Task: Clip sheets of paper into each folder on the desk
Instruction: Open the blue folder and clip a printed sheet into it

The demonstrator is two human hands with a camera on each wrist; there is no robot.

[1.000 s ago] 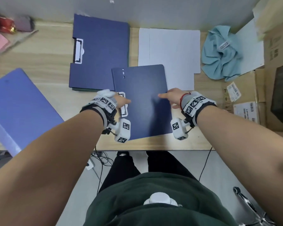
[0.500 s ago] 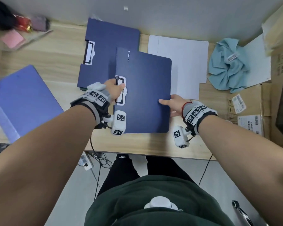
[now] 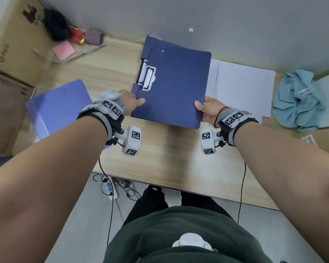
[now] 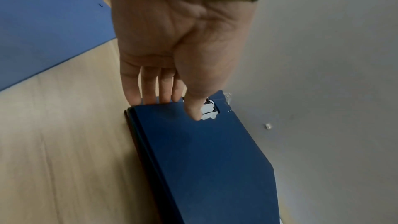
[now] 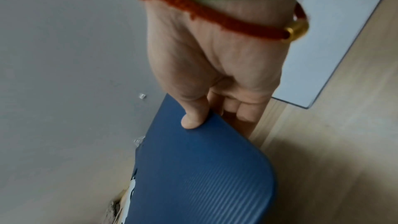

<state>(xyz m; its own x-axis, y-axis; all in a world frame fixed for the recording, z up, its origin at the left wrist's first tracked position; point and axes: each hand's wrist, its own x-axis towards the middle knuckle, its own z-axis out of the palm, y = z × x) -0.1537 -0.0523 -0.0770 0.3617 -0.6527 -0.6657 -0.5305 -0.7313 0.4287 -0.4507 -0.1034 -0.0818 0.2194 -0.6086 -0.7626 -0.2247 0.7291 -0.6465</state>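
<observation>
A closed dark blue folder (image 3: pixel 175 88) (image 4: pixel 204 151) (image 5: pixel 200 176), white clip (image 3: pixel 147 78) showing at its left edge, sits over a second dark blue folder (image 3: pixel 150 44) at the back of the desk. My left hand (image 3: pixel 134 103) (image 4: pixel 172 105) pinches its near left corner, thumb on top and fingers underneath. At the near right corner my right hand (image 3: pixel 203 110) (image 5: pixel 211 117) grips the same way. Loose white paper sheets (image 3: pixel 239 88) (image 5: pixel 333 40) lie just right of the folders. A lighter blue folder (image 3: pixel 59 107) (image 4: pixel 43 23) lies at the left.
A teal cloth (image 3: pixel 296 99) is bunched at the right. Cardboard boxes (image 3: pixel 11 44) stand at the left edge, with a pink notepad (image 3: pixel 64 50) and small items near the wall. The bare wooden desk (image 3: pixel 169 154) stretches in front of my hands.
Both hands carried the dark blue folder away from me, from the desk's front to on top of the other dark blue folder at the back. My grip shifted to its near corners.
</observation>
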